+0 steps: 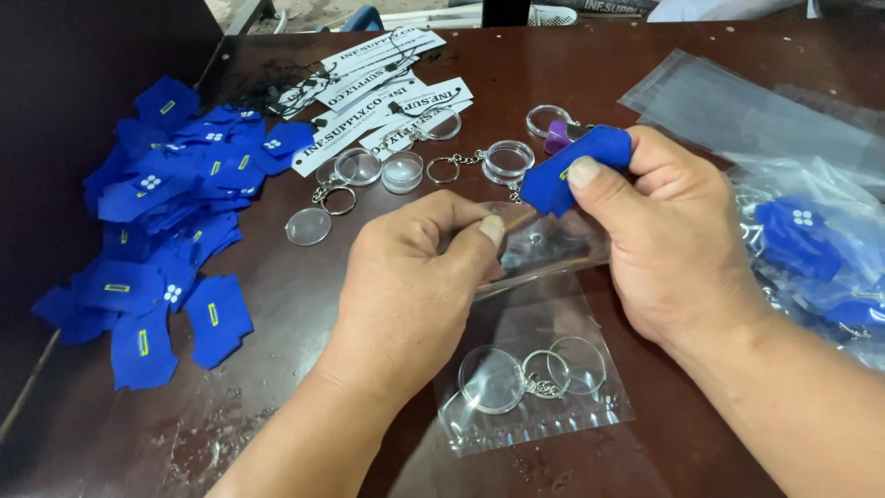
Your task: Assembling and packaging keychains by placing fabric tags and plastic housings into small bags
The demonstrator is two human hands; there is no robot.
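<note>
Blue fabric miniature (pixel 585 166) is pinched in our right hand (pixel 668 249), thumb on top, fingers curled under, so closed on it. Our left hand (pixel 406 295) is closed too, thumb and forefinger pinching the mouth of a clear plastic bag (pixel 553 249) that sits between both hands, just under the blue piece. The piece is at the bag opening, not yet inside as far as we can tell.

Head view only, so one pass:
- Near edge, between our wrists: a sealed-looking clear pouch (pixel 535 387) lying flat with a clear round keyring case and rings inside. We judge that one done.
- Right side: a heap of filled bags (pixel 811 249) with blue pieces in them, more done units. Behind it a stack of empty clear bags (pixel 737 101).
- Left side: a big pile of loose blue pieces (pixel 166 231), still to pack. That is the bulk of the work left.
- Centre back: loose clear keyring cases (pixel 406 171) with chains, one flat disc apart, a purple bit (pixel 558 136) by a ring, and white paper tags (pixel 387 83) with black strings.

Judgement: early to middle stage, far more unpacked than packed.
</note>
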